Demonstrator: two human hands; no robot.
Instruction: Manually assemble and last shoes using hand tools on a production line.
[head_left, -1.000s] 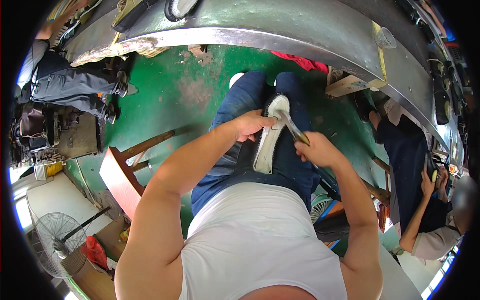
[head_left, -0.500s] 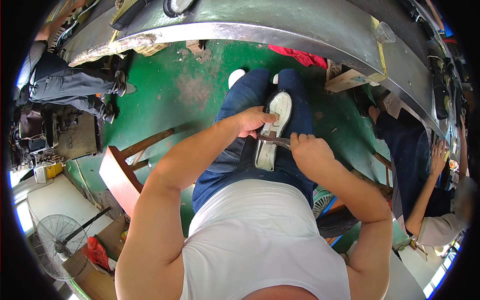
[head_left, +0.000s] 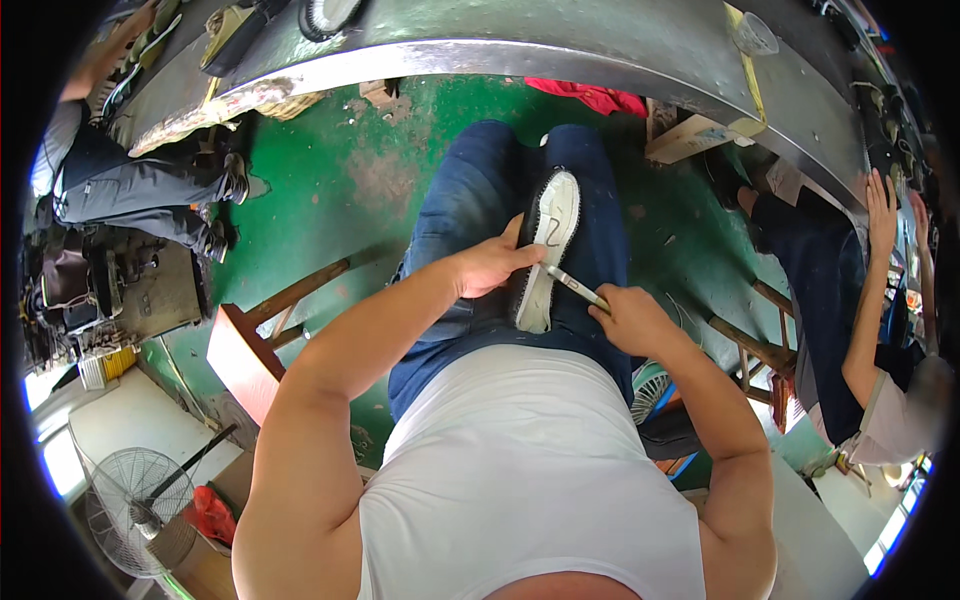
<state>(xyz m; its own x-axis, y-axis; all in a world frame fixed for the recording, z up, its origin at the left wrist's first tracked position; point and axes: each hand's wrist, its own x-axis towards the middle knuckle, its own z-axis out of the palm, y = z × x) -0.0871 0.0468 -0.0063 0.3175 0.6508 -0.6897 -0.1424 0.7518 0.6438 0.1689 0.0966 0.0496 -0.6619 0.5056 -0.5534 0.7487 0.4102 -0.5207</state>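
Observation:
A dark shoe (head_left: 558, 205) lies bottom up along my thighs. Its underside is white with a thin dark wavy mark, and a stitched dark edge runs round it. My left hand (head_left: 488, 266) is closed on the shoe's left side, its thumb pressing on the white underside near the middle. In my right hand (head_left: 632, 320), fingers are wrapped round the metal handles of slim pincers (head_left: 578, 286), seen edge-on. The pincers' tip reaches the shoe close to my left thumb; I cannot tell whether the jaws grip anything.
A metal-topped bench (head_left: 560, 52) curves across the far side. A wooden stool (head_left: 245, 350) stands at left, with a wire fan (head_left: 140, 510) behind it. One person (head_left: 140, 190) is at far left, another (head_left: 820, 300) at right. Red cloth (head_left: 590, 97) lies beneath the bench.
The pincers have turned from broadside to edge-on, and my right hand has lowered slightly towards me. My left thumb has slid down the underside, showing the wavy mark. The person at right raised a hand.

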